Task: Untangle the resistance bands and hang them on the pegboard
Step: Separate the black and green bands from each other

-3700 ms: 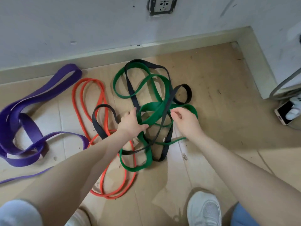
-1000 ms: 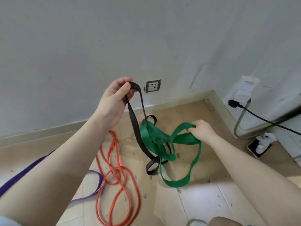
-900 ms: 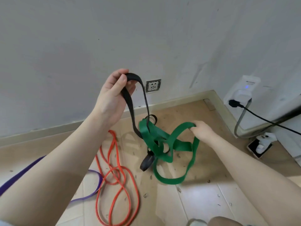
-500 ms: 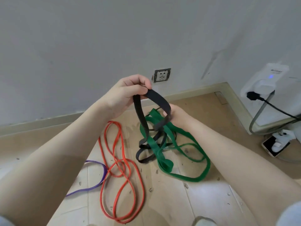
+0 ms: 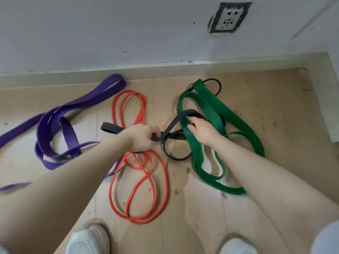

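While both arms reach down, left hand [image 5: 142, 137] fisted around black band [image 5: 175, 123], right hand [image 5: 201, 131] fingers gripping it.

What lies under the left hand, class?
Under the left hand, which grips the black band, loops of the orange band cross on the floor. The hand and forearm cover exactly where those loops cross.

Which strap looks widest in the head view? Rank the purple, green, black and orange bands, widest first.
1. purple band and green band: alike in width, and the purple is blurred, so unranked.
2. black band.
3. orange band, clearly the thinnest.
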The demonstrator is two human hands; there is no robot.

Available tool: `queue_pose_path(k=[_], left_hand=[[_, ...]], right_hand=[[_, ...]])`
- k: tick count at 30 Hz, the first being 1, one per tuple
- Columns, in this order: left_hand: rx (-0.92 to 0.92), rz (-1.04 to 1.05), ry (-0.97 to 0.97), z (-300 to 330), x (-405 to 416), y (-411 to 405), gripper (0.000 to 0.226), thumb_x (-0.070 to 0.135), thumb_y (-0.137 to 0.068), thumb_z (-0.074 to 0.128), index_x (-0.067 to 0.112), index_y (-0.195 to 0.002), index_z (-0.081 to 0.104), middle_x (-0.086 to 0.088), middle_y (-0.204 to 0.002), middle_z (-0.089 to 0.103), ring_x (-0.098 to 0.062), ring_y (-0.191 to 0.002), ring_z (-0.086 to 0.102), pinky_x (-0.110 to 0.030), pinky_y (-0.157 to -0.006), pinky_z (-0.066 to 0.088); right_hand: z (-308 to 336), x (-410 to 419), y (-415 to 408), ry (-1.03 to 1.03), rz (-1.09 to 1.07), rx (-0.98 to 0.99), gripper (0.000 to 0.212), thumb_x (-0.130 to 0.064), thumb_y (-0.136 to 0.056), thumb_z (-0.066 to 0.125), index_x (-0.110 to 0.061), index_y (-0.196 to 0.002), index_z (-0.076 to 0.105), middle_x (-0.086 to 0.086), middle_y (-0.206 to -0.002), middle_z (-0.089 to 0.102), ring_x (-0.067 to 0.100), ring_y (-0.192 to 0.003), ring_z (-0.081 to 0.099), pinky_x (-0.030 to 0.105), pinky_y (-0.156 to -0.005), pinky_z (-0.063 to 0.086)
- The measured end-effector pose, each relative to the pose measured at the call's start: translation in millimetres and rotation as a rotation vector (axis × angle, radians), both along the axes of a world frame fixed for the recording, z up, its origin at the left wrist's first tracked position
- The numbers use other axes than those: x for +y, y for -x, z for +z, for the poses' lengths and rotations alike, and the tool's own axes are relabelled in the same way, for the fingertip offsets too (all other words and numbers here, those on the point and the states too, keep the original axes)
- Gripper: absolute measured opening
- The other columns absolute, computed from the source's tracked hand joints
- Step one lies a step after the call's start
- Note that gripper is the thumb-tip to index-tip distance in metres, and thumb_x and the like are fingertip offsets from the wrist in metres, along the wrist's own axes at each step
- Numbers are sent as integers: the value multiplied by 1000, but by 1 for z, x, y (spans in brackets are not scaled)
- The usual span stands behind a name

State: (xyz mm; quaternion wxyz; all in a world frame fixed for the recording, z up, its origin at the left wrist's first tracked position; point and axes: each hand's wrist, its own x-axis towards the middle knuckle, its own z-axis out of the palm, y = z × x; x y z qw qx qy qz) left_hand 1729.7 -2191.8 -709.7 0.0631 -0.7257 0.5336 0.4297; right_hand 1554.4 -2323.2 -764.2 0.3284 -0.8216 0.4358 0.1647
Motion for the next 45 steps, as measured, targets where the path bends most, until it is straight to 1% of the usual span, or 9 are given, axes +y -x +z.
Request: queue_pose_path(k=[5,12,19,25,28,31,35,42,45], left_hand=[[-257,75,135,-30,-6,26,46,27,-86,49,18,-131,40,-6,-121,48,-29,-111,47,-37,-84,40],[148,317,356,-72,-44,56,59,19,-91,51,14,-144,26,-14,-129,51,-31,-116,50,-40,-97,41],[363,473,436,-53,-32,42,32,3,-91,46,19,-118,53,4,-98,59,-14,-90,54,-25,-77,40],[560,699,504,-30,-22,40,30,-5,-85,47,25,-85,50,7,-78,50,-3,-66,47,-9,-59,41],[586,683,521,-21,-15,43,34,-10,-82,45,24,-81,50,0,-80,53,-8,-70,51,-17,-62,43],[584,527,551,-5,-14,47,38,-11,-81,48,27,-82,54,-7,-89,61,-22,-86,60,-33,-79,49],[610,387,721,36,-14,48,37,-7,-79,54,30,-80,57,8,-100,53,6,-93,53,-24,-87,43],[1343,599,777,124,-20,54,33,-8,-81,50,18,-92,67,-1,-125,59,-19,-112,58,-35,-94,50],[1294,628,853,159,-28,56,27,-9,-86,48,12,-100,57,-11,-106,61,-29,-102,59,-36,-86,54]], right_hand=[[-17,3,-28,87,-199,-6,48,-38,-100,30,-5,-134,37,15,-119,60,35,-108,56,41,-88,40],[4,9,7,-78,-275,-249,17,-27,-92,55,-14,-85,63,0,-70,65,12,-56,61,30,-64,54],[-15,-29,41,-36,-32,-160,59,-18,-90,59,-22,-143,35,-1,-130,55,25,-115,44,32,-97,37],[-24,-17,43,257,195,-9,19,-24,-94,50,-19,-104,66,4,-102,62,29,-102,47,38,-85,43],[-19,-7,51,96,-58,-158,19,-16,-94,50,-10,-111,56,6,-109,55,20,-94,51,33,-87,45],[-3,0,47,-98,-233,-358,60,-20,-89,61,-20,-141,31,4,-142,41,18,-123,43,30,-102,35],[28,13,27,-325,-101,-493,89,-20,-81,72,-32,-148,14,-7,-152,27,11,-141,20,32,-114,20],[66,50,4,-372,-169,-577,77,-63,-60,74,-67,-125,32,-15,-152,26,10,-143,17,44,-116,20],[102,58,0,-454,-153,-660,28,-36,-78,72,-44,-103,63,-17,-124,56,4,-124,45,27,-102,32]])
